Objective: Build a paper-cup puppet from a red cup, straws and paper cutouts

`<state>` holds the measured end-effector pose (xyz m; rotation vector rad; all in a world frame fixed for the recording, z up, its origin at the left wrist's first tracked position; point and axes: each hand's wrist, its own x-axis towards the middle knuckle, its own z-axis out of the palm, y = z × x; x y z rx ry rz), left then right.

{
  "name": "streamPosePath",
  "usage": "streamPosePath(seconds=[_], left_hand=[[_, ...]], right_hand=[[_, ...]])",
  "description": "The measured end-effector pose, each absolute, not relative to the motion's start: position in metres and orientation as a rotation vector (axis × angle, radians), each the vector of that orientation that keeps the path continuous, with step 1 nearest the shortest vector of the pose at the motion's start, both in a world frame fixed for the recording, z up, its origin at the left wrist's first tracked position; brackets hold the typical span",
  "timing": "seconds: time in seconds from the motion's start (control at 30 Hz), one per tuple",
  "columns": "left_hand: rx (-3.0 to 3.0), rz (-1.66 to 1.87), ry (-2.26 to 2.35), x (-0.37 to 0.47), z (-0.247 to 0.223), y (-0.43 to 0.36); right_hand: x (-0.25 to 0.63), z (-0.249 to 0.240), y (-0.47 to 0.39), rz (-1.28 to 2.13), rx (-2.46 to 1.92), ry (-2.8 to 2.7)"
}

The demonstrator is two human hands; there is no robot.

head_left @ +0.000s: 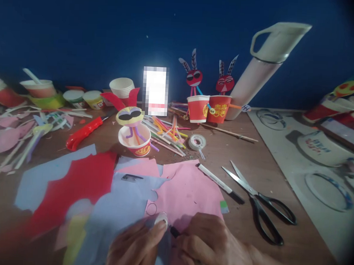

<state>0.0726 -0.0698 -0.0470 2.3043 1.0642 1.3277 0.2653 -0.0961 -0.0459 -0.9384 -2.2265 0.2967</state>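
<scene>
My left hand (pixel 138 243) presses a small white round piece (pixel 161 218), perhaps a cap, onto the pink paper (pixel 188 188) with its thumb. My right hand (pixel 215 243) is closed around a dark-tipped marker (pixel 175 232), whose point is close beside that white piece. Just up and left of the white piece, a drawn circle (pixel 152 208) shows on the pink sheet. Beneath and to the left lie blue paper (pixel 113 206) and a red paper sheet (pixel 76 182) with cut-out edges. My fingers hide part of the marker and of the white piece.
Right of the paper lie a capped marker (pixel 220 183) and open scissors (pixel 253 196). A red-handled cutter (pixel 84 133), a tape roll (pixel 197 142) and paper straws (pixel 168 134) sit farther back. A cup with a paper figure (pixel 139 148) stands mid-table; a thermos (pixel 257 79) leans behind.
</scene>
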Motion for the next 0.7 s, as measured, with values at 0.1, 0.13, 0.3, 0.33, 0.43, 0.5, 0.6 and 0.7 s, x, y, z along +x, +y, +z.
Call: streamPosePath(seconds=[0.1, 0.13, 0.3, 0.33, 0.43, 0.5, 0.6, 0.7], left_hand=[[2.292, 1.294, 1.036, 0.072, -0.045, -0.069], [2.291, 1.28, 1.034, 0.072, -0.044, -0.069], [2.321, 1.24, 1.01, 0.069, -0.044, -0.068], [2.325, 1.242, 1.008, 0.068, -0.044, -0.068], [2.336, 1.232, 1.008, 0.066, -0.046, -0.069], [2.36, 1.238, 0.992, 0.064, -0.048, -0.07], [2.365, 1.253, 1.039, 0.063, -0.05, -0.072], [2.32, 1.259, 1.096, 0.066, -0.051, -0.073]], right_hand=[[0.263, -0.046, -0.096, 0.32, -0.926, -2.221], [0.262, -0.046, -0.095, 0.323, -0.919, -2.215], [0.259, -0.047, -0.094, 0.303, -0.904, -2.226], [0.258, -0.048, -0.094, 0.297, -0.904, -2.232], [0.256, -0.048, -0.093, 0.265, -0.899, -2.246], [0.254, -0.047, -0.092, 0.236, -0.905, -2.257], [0.251, -0.045, -0.091, 0.179, -0.914, -2.271], [0.249, -0.044, -0.091, 0.123, -0.917, -2.281]])
